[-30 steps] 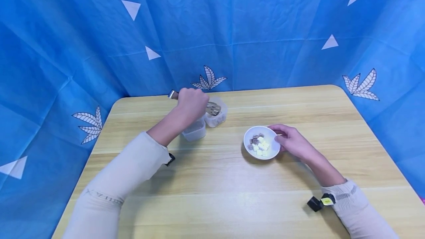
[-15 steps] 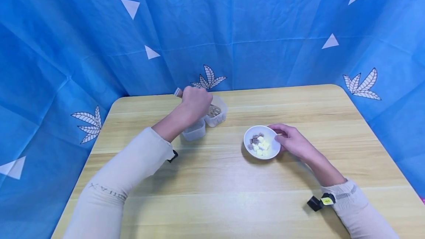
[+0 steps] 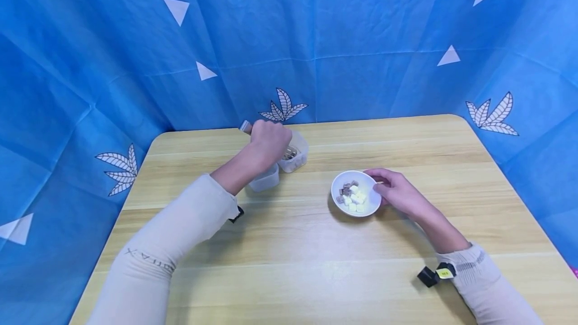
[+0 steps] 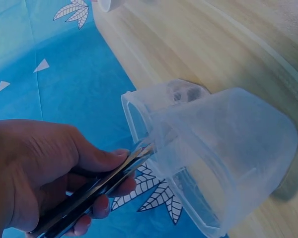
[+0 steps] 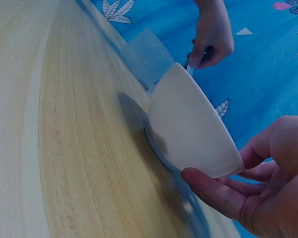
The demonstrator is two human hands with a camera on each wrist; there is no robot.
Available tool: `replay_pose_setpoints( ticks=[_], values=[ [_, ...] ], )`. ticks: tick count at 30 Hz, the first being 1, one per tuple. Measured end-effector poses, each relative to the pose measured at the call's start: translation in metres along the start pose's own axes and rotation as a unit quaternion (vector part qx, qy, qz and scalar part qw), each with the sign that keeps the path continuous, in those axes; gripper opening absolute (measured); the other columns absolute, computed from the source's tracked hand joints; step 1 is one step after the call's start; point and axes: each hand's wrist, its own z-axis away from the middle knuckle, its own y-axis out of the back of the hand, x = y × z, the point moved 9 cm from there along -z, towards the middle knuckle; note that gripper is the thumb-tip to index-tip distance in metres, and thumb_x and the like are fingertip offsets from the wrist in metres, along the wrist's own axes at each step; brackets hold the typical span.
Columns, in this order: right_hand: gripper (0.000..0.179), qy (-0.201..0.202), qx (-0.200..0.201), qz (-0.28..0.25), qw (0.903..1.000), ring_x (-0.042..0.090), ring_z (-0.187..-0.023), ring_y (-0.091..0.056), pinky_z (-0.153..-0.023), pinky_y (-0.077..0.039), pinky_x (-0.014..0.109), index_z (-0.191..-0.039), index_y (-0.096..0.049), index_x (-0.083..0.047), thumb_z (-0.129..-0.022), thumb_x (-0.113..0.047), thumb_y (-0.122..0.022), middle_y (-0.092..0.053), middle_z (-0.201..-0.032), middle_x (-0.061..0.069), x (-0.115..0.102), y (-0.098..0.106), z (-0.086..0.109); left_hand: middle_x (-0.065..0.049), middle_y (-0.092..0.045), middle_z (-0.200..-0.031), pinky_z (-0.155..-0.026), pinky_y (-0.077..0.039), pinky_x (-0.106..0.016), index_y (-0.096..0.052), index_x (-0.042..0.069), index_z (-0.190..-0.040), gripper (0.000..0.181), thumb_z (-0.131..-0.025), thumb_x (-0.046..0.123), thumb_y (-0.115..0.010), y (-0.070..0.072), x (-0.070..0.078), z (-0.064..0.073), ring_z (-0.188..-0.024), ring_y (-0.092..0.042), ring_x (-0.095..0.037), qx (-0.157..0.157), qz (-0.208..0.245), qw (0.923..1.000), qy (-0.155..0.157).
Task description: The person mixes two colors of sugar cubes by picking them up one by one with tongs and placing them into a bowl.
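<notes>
My left hand (image 3: 271,139) grips metal tongs (image 4: 120,174), their handle end rising behind the fist. The slotted tips reach down into the farther clear plastic container (image 3: 302,148), where a few dark pieces (image 4: 186,92) show blurred through its wall. Just nearer stands a second clear plastic container (image 3: 265,181), partly covered by the left wrist. My right hand (image 3: 398,192) pinches the rim of a white bowl (image 5: 188,119) between thumb and fingers. Inside the bowl lie brown cubes (image 3: 346,190) and white cubes (image 3: 357,199), several of each.
A wood-grain table (image 3: 298,275) carries everything, its far edge just behind the containers. Blue patterned cloth (image 3: 361,39) hangs behind and to both sides. Black wrist devices (image 3: 435,275) sit at both cuffs.
My left hand has shifted slightly to the right and the tongs' tips have gone lower into the farther container. The right hand and bowl have stayed in place.
</notes>
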Motion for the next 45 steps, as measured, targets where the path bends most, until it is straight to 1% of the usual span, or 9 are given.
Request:
replay_pose_setpoints(
  ticks=[3,11,17,21,24,29,33,40,45],
  values=[
    [0.047,0.002,0.001,0.001,1.0,0.021,-0.096,-0.063,-0.07,-0.057,0.027,-0.147,-0.05,0.004,-0.101,-0.003,-0.052,-0.062,-0.135,0.029,0.0,0.0,0.0,0.001,-0.047,-0.062,-0.047,-0.026,-0.027,-0.075,0.014,-0.092,0.018,-0.101,0.015,-0.06,-0.001,0.001,0.002,-0.054,-0.048,-0.016,0.003,0.0,1.0,-0.003],
    [0.047,0.003,-0.002,-0.001,1.0,0.019,-0.094,-0.062,-0.068,-0.058,0.028,-0.148,-0.05,0.004,-0.101,-0.002,-0.052,-0.061,-0.135,0.029,0.0,0.0,0.001,0.001,-0.053,-0.066,-0.051,-0.031,-0.029,-0.071,0.015,-0.085,0.02,-0.099,0.008,-0.06,-0.008,-0.001,0.006,-0.058,-0.047,-0.017,0.034,0.009,0.9994,-0.003],
    [0.047,0.002,-0.003,-0.002,1.0,0.021,-0.096,-0.062,-0.069,-0.058,0.028,-0.148,-0.049,0.004,-0.101,-0.003,-0.052,-0.061,-0.136,0.029,-0.002,0.0,0.001,-0.001,-0.065,-0.076,-0.058,-0.045,-0.033,-0.075,0.013,-0.097,0.008,-0.098,0.013,-0.066,-0.019,-0.006,0.009,-0.065,-0.057,-0.021,0.046,0.029,0.9985,-0.005],
    [0.048,-0.003,-0.003,-0.003,1.0,0.02,-0.096,-0.062,-0.069,-0.058,0.028,-0.148,-0.049,0.003,-0.101,-0.003,-0.052,-0.061,-0.136,0.029,-0.001,0.0,0.001,-0.005,-0.07,-0.08,-0.062,-0.051,-0.036,-0.075,0.009,-0.104,0.011,-0.098,0.014,-0.066,-0.021,-0.011,0.012,-0.07,-0.063,-0.024,0.07,0.04,0.9967,-0.004],
    [0.048,-0.007,-0.006,-0.009,0.9999,0.02,-0.095,-0.063,-0.069,-0.059,0.029,-0.149,-0.048,0.003,-0.102,-0.003,-0.052,-0.06,-0.136,0.03,0.0,-0.001,0.001,-0.008,-0.072,-0.079,-0.064,-0.051,-0.037,-0.074,0.006,-0.103,0.014,-0.1,0.012,-0.062,-0.021,-0.015,0.015,-0.071,-0.065,-0.026,0.098,0.047,0.9941,0.001],
    [0.048,-0.01,-0.007,-0.013,0.9998,0.02,-0.096,-0.063,-0.07,-0.06,0.029,-0.149,-0.048,0.003,-0.102,-0.003,-0.051,-0.06,-0.137,0.03,0.0,-0.001,0.001,-0.01,-0.073,-0.076,-0.063,-0.051,-0.037,-0.073,0.005,-0.095,0.021,-0.101,0.007,-0.053,-0.022,-0.022,0.023,-0.071,-0.068,-0.027,0.152,0.063,0.9863,0.008],
    [0.048,-0.008,-0.004,-0.007,0.9999,0.022,-0.099,-0.063,-0.071,-0.06,0.029,-0.149,-0.049,0.003,-0.102,-0.004,-0.052,-0.06,-0.137,0.029,-0.001,-0.001,0.002,-0.01,-0.074,-0.078,-0.061,-0.051,-0.037,-0.072,0.006,-0.092,0.021,-0.1,0.007,-0.052,-0.025,-0.027,0.028,-0.072,-0.069,-0.026,0.179,0.071,0.9812,0.015],
    [0.048,-0.006,-0.002,-0.005,1.0,0.023,-0.101,-0.064,-0.072,-0.06,0.029,-0.149,-0.049,0.003,-0.102,-0.003,-0.052,-0.06,-0.137,0.029,-0.003,-0.001,0.002,-0.009,-0.076,-0.08,-0.056,-0.048,-0.033,-0.074,0.006,-0.096,0.018,-0.099,0.009,-0.057,-0.026,-0.034,0.037,-0.07,-0.069,-0.025,0.209,0.089,0.9735,0.03],
    [0.048,-0.009,-0.001,-0.005,1.0,0.022,-0.099,-0.063,-0.072,-0.059,0.029,-0.149,-0.049,0.003,-0.102,-0.003,-0.052,-0.06,-0.137,0.029,-0.004,-0.001,0.003,-0.009,-0.077,-0.081,-0.053,-0.042,-0.031,-0.074,0.006,-0.097,0.018,-0.1,0.023,-0.068,-0.025,-0.039,0.043,-0.067,-0.066,-0.024,0.223,0.116,0.967,0.043]
  ],
)
